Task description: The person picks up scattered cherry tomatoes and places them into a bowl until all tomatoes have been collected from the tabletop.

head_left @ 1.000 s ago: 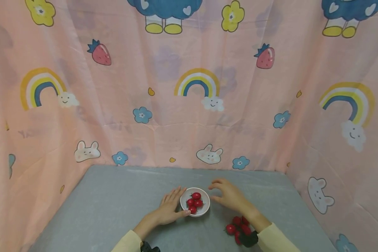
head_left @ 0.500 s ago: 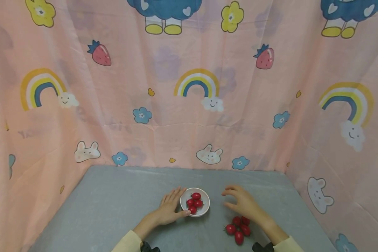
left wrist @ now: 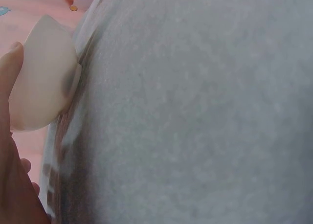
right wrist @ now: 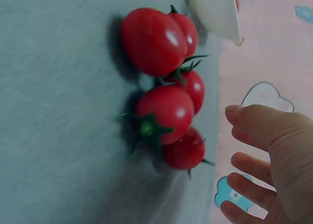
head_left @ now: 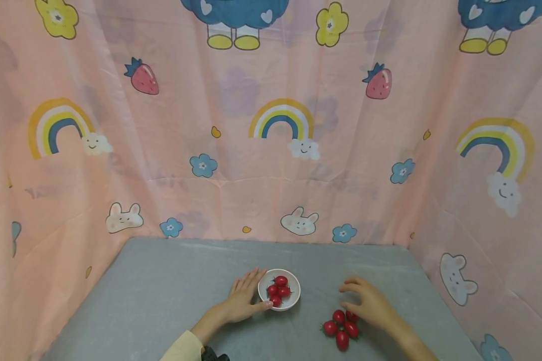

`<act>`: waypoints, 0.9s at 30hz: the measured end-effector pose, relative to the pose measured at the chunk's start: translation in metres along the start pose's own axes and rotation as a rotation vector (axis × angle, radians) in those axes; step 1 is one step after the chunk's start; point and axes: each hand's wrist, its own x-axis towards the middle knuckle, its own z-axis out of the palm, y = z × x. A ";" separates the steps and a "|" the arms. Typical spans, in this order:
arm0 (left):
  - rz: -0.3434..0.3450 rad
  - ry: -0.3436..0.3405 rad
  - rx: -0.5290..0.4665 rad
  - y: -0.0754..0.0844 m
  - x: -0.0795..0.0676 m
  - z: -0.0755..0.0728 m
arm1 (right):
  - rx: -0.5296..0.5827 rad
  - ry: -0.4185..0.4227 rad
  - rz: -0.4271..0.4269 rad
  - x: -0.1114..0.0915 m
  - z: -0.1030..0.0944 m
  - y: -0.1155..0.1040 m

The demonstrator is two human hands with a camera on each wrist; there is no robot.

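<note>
Five cherry tomatoes loose on the table, four in the bowl

Your loose cherry tomatoes (right wrist: 165,109) lie clustered on the table to the right of the bowl, green stems on several. In the head view, your right hand (head_left: 371,301) partly covers the farthest right one. That hand is above and just beyond the cluster, with its fingers loosely bent, a clear gap between thumb and fingers, and nothing in its grasp; the right wrist view shows it apart from the fruit.

The white bowl (head_left: 295,297) stands upright, holding four tomatoes (head_left: 283,291). Your left hand (head_left: 244,302) touches its left side, fingers extended and thumb spread to the near rim.

Beneath is a grey-covered table (head_left: 185,281). A cream sleeve (head_left: 183,347) covers your left forearm. Behind hangs a pink curtain (head_left: 235,200) printed with rainbows, rabbits, strawberries and flowers.
</note>
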 end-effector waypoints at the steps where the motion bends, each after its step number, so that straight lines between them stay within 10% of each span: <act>1: 0.000 0.000 -0.001 0.000 0.000 0.000 | -0.003 -0.005 0.011 -0.002 0.000 0.002; 27: 0.030 0.024 -0.020 -0.005 0.001 0.005 | 0.014 -0.119 0.097 -0.025 -0.003 0.019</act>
